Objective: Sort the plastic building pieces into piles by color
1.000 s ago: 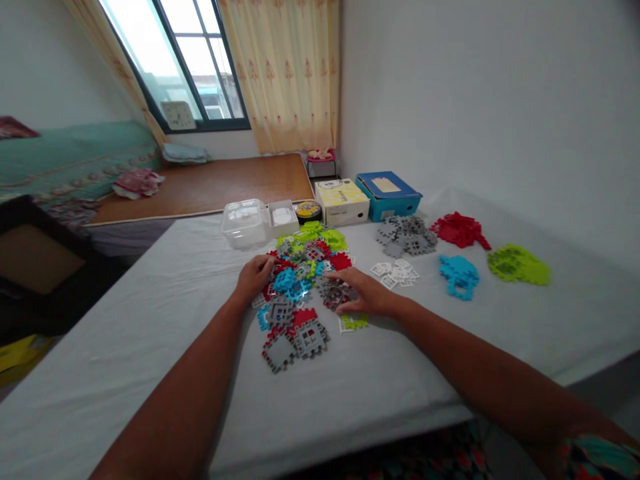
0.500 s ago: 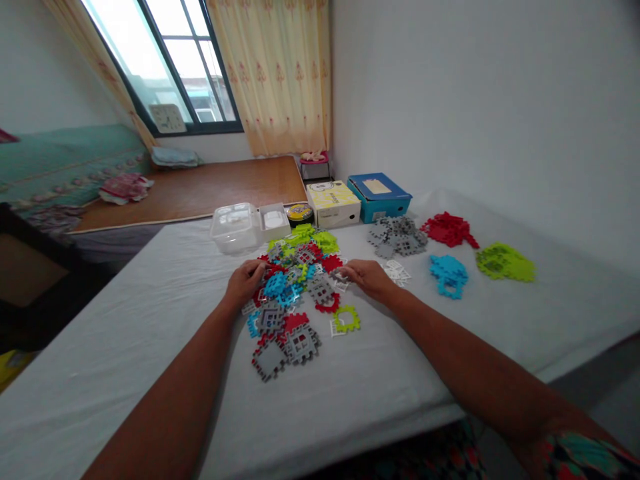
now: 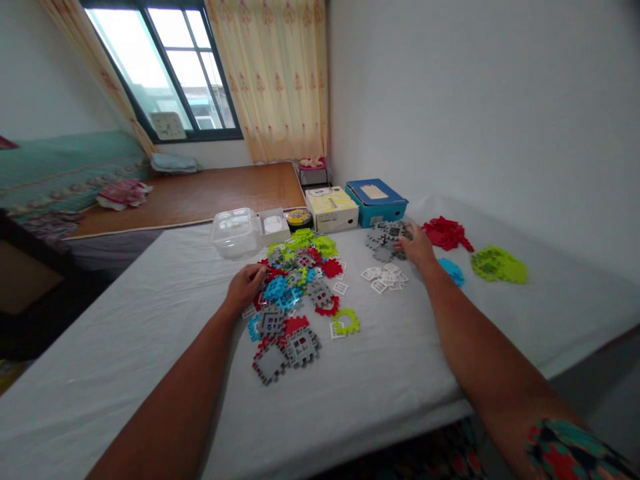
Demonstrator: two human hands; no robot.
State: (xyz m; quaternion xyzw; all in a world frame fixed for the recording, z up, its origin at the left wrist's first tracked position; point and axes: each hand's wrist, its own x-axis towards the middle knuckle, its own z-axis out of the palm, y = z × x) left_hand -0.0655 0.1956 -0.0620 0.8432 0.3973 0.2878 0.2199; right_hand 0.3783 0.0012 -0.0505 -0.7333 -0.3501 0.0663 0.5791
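2 bare hands work over a table (image 3: 125,353) spread with a white cloth, read here from left to right. Our left hand (image 3: 245,285) rests on the left edge of the mixed pile (image 3: 295,293) of toothed plastic tiles in 4 colours: grey, red, blue and lime green. Its fingers curl down onto the tiles, and we cannot tell whether they pinch 1. Behind the pile stand a clear plastic container (image 3: 235,232), a yellow-and-white box (image 3: 333,208) and a blue box (image 3: 375,199).

Right of the pile, and apart from it, lies a small cluster of white window pieces (image 3: 385,277). Beyond these our right hand (image 3: 417,248) is stretched out palm down, fingers close together and touching the right side of the grey heap (image 3: 387,239). Whether a tile lies under them is hidden. The red heap (image 3: 445,233) sits just beside this hand. The blue heap (image 3: 453,270) is partly hidden behind the forearm. The lime-green heap (image 3: 495,263) lies farthest right.

We judge the step in hand to be sorting by colour, with the right hand at the grey heap. Much remains, since the mixed pile holds many tiles of all 4 colours, with several grey ones at its near end. The next move calls for lifting 1 tile cleanly. The tiles overlap and their teeth may catch on neighbours, so the left hand should steady the pile. The right hand should also cross the white pieces without scattering them.
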